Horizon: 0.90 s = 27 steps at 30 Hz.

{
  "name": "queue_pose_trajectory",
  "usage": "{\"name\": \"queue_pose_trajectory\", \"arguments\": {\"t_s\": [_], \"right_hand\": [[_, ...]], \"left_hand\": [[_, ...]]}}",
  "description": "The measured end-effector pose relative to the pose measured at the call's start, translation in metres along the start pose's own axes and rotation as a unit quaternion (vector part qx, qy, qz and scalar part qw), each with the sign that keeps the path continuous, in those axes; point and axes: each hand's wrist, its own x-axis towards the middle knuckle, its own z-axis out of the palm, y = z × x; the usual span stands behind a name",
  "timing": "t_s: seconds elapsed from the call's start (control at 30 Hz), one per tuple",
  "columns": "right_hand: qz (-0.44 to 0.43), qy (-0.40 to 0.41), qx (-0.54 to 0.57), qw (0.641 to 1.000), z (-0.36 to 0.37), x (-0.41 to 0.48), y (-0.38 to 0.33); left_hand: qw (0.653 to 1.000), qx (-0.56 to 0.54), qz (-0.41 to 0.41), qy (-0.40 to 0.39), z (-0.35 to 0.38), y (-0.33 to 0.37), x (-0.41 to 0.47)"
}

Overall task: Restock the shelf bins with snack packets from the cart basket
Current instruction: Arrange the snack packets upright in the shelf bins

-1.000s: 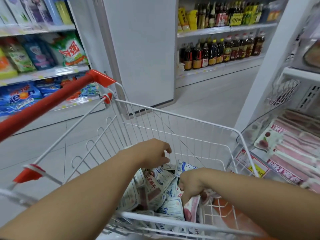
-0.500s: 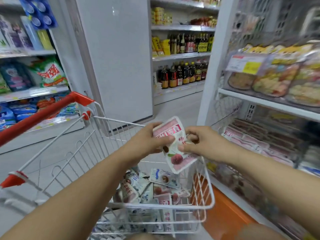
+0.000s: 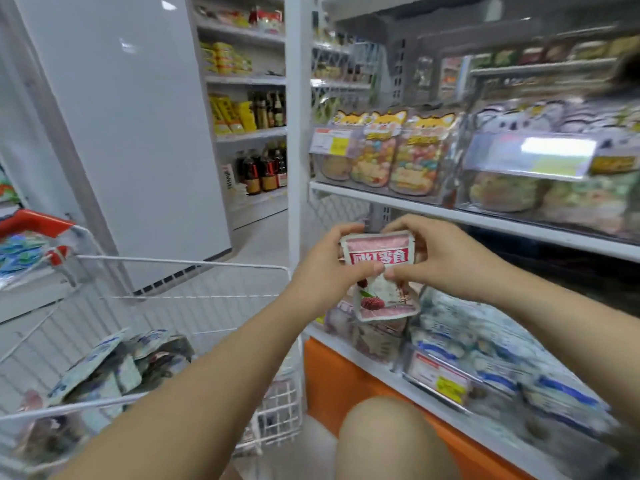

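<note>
A pink snack packet (image 3: 379,249) with a red label and a red fruit picture hangs upright in front of the shelf. My left hand (image 3: 332,268) grips its left side and my right hand (image 3: 440,258) pinches its right side. Below the packet, the lower shelf bin (image 3: 367,327) holds similar pink packets. The white wire cart basket (image 3: 194,268) stands to the left, with several blue-and-white snack packets (image 3: 114,365) lying in it.
Clear bins of cat-faced snack bags (image 3: 391,157) fill the shelf above. Blue-and-white packets (image 3: 491,344) lie in the lower bin to the right, behind a price tag (image 3: 440,375). A white upright post (image 3: 298,133) edges the shelf. My knee (image 3: 388,441) shows at the bottom.
Both hands have carried the pink packet from above the cart rightwards to the shelf, and turned it upright. My view has swung right and up towards the shelves.
</note>
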Motion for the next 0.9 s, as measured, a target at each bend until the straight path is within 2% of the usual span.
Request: {"name": "queue_pose_trajectory", "arguments": {"t_s": [0.17,0.3,0.43,0.53,0.63,0.77,0.9], "right_hand": [[0.044,0.042,-0.083,0.995,-0.020,-0.032,0.035],[0.072,0.047,-0.109,0.990,-0.010,-0.051,0.066],[0.074,0.097,-0.124,0.985,0.000,-0.050,0.080],[0.050,0.168,-0.109,0.978,0.004,-0.037,0.082],[0.020,0.212,-0.077,0.974,0.012,-0.019,0.079],[-0.004,0.208,-0.058,0.976,0.034,0.019,0.073],[0.008,0.182,-0.050,0.982,0.061,0.066,0.076]], "left_hand": [[0.999,0.001,0.002,-0.050,0.056,-0.004,0.014],[0.992,0.093,0.022,-0.084,0.081,-0.009,0.014],[0.994,0.086,0.021,-0.066,0.086,-0.013,0.018],[0.996,0.084,0.019,-0.018,0.068,-0.013,0.030],[0.989,0.146,0.009,0.017,0.030,-0.024,0.041],[0.961,0.268,-0.047,0.050,-0.029,-0.056,0.054],[0.928,0.363,-0.075,0.034,-0.059,-0.082,0.061]]}}
